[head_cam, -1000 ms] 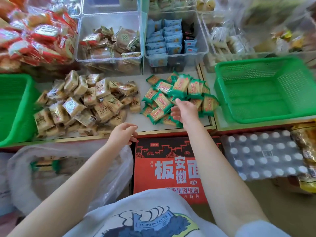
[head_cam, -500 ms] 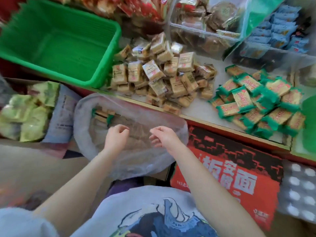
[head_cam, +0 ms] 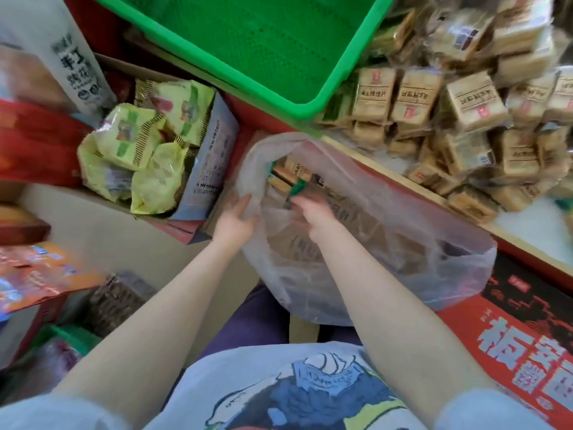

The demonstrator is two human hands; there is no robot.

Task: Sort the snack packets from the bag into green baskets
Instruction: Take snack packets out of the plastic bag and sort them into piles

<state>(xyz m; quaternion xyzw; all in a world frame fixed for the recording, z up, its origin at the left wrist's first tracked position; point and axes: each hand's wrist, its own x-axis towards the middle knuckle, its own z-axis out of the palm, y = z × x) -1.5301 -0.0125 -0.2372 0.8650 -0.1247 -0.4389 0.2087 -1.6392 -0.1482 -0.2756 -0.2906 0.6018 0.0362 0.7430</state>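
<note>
Left to right. The left hand (head_cam: 233, 221) grips the near-left rim of the translucent plastic bag (head_cam: 387, 243), thumb over the film and fingers curled beneath it, holding the mouth open. Just right of it, the right hand (head_cam: 313, 212) reaches into the mouth, its fingers lying over a green-edged snack packet (head_cam: 296, 189); motion blur hides the fingertips, so whether they have closed on the packet cannot be told. More packets lie inside the bag, beyond and under the right hand, seen dimly through the film.

Above both hands, on the desk (head_cam: 524, 231), stands the green basket (head_cam: 263, 41); no packets show in the part of it in view. To the right of the right hand, a heap of tan snack packets (head_cam: 465, 119) lies on the desk.

Handling, as a judgement: the packets look small, light and sealed in slick, crinkly film, probably around a brittle biscuit. They should slip easily, so a pinch across the flat faces or on the crimped end seam seems safest, with light pressure to avoid crushing. The bag is limp and will likely collapse if its rim is released; one hand should keep it open while the other lifts the packets out.
</note>
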